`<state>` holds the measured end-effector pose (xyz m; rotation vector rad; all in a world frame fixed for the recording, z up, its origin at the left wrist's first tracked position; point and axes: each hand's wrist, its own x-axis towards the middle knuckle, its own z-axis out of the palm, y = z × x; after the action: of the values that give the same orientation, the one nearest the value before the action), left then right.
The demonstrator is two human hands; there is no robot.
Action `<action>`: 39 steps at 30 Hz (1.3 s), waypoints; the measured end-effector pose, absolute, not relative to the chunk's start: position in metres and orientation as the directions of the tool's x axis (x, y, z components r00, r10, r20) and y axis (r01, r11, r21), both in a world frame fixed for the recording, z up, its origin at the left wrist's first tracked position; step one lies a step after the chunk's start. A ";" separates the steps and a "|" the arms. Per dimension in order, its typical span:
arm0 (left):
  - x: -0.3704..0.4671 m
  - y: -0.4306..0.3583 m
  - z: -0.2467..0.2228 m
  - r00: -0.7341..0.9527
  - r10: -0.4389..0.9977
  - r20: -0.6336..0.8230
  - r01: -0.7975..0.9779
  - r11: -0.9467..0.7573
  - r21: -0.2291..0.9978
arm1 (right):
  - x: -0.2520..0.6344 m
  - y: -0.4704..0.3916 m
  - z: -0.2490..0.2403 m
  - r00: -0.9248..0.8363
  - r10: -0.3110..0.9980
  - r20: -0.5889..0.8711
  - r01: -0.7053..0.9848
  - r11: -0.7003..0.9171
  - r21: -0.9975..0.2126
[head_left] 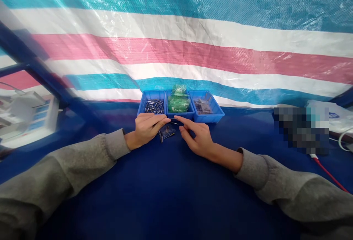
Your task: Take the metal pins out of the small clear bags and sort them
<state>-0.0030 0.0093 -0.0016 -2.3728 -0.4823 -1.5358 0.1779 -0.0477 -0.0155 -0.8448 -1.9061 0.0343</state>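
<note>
My left hand [149, 127] is closed, thumb against the fingers, on a thin metal piece [173, 119] that sticks out toward the right. My right hand [197, 135] has its index fingertip at the other end of this piece, with the thumb apart below. Under the hands, a small clear bag [168, 132] and a few metal pins [161, 137] lie on the blue table [165, 188]. Just behind stand a blue bin of metal pins [154, 106], a blue bin with green packets [178, 103] and a blue bin with small clear bags [204, 106].
Striped plastic sheeting [176, 48] hangs behind the table. At the right are a pixelated dark object [300, 129], a red cable [331, 175] and a white plastic bag [339, 116]. A white object [30, 115] stands at the left beside a blue frame bar.
</note>
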 end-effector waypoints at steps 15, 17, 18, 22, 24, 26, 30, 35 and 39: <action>-0.003 0.009 -0.002 0.388 0.126 0.913 0.418 -0.907 -0.053 | 0.178 -0.048 -0.015 -0.249 0.582 0.774 0.544 0.745 -0.385; -0.003 0.009 -0.002 0.387 0.124 0.914 0.422 -0.905 -0.056 | 0.178 -0.048 -0.015 -0.249 0.581 0.775 0.545 0.745 -0.384; -0.003 0.009 -0.002 0.387 0.127 0.913 0.422 -0.905 -0.053 | 0.178 -0.048 -0.015 -0.249 0.580 0.776 0.545 0.746 -0.383; -0.003 0.009 -0.002 0.388 0.139 0.911 0.421 -0.906 -0.041 | 0.178 -0.048 -0.016 -0.248 0.578 0.777 0.539 0.749 -0.385; -0.003 0.009 -0.001 0.388 0.137 0.912 0.427 -0.903 -0.046 | 0.178 -0.048 -0.016 -0.250 0.582 0.774 0.538 0.748 -0.388; -0.003 0.009 -0.001 0.389 0.138 0.911 0.430 -0.901 -0.048 | 0.178 -0.048 -0.016 -0.253 0.591 0.766 0.544 0.741 -0.393; -0.002 0.008 0.000 0.387 0.135 0.912 0.432 -0.901 -0.049 | 0.178 -0.047 -0.017 -0.256 0.602 0.756 0.552 0.733 -0.397; -0.002 0.008 0.001 0.386 0.124 0.914 0.418 -0.907 -0.053 | 0.178 -0.047 -0.017 -0.254 0.595 0.763 0.547 0.739 -0.394; -0.003 0.009 -0.001 0.387 0.133 0.912 0.420 -0.906 -0.046 | 0.178 -0.047 -0.016 -0.250 0.588 0.770 0.552 0.739 -0.385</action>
<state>-0.0025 0.0094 -0.0009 -2.3786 -0.4872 -1.5268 0.1779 -0.0473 -0.0158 -0.8739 -1.9158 0.0431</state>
